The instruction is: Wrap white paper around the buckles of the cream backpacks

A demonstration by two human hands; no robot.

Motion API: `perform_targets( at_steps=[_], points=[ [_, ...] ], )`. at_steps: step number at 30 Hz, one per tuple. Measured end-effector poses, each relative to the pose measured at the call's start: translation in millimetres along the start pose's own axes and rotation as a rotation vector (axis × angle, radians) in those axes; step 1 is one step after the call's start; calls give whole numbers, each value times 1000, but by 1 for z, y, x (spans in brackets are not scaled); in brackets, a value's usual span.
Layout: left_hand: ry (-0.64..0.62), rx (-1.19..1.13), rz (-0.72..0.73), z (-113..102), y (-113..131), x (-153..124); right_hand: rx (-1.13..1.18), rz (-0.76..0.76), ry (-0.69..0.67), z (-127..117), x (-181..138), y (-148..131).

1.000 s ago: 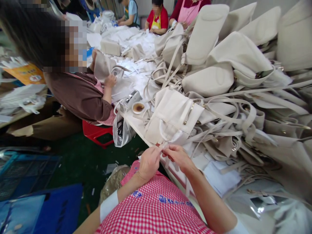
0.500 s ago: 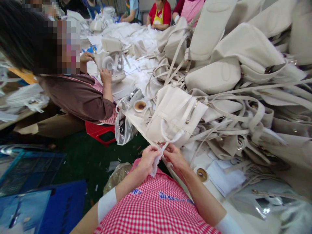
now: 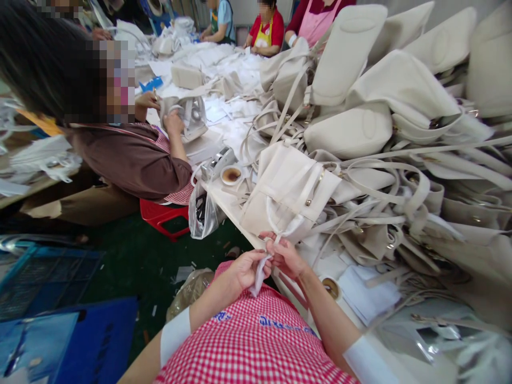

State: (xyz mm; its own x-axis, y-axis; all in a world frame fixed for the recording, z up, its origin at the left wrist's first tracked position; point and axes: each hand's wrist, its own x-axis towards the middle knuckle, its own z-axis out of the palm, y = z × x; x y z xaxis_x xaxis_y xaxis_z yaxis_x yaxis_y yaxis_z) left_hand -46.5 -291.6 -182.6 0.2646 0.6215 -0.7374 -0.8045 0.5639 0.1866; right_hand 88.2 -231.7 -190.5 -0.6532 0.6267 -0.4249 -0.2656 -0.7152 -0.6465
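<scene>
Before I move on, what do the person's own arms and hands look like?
The left hand and right hand wear no gloves. A white band shows on each arm. The red-and-white checked apron has blue lettering.

Dark green floor at left, scattered with pale scraps. Red plastic seat left of white tabletop running near to far. Grey wall at far side.

Site type: bag workshop. Indicators, relative to the worktop: heaped beige bags on its right side, loose white sheets across its far part, aproned workers at its far end.
</scene>
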Motion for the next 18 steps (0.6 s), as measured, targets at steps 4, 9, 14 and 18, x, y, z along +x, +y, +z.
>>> perform_targets(
  at_steps=[4, 9, 14, 18],
  points=[
    [6, -22, -22, 1, -1, 0, -88, -31, 72, -6, 0, 9],
    [31, 159, 121, -8, -12, 5, -472, -175, 163, -12, -12, 10],
    [282, 846, 696, -39, 13, 29, -890, -430, 658, -40, -29, -13],
    [435, 1204, 1094, -49, 68, 56, -730, -529, 927, -77, -9, -44]
  ],
)
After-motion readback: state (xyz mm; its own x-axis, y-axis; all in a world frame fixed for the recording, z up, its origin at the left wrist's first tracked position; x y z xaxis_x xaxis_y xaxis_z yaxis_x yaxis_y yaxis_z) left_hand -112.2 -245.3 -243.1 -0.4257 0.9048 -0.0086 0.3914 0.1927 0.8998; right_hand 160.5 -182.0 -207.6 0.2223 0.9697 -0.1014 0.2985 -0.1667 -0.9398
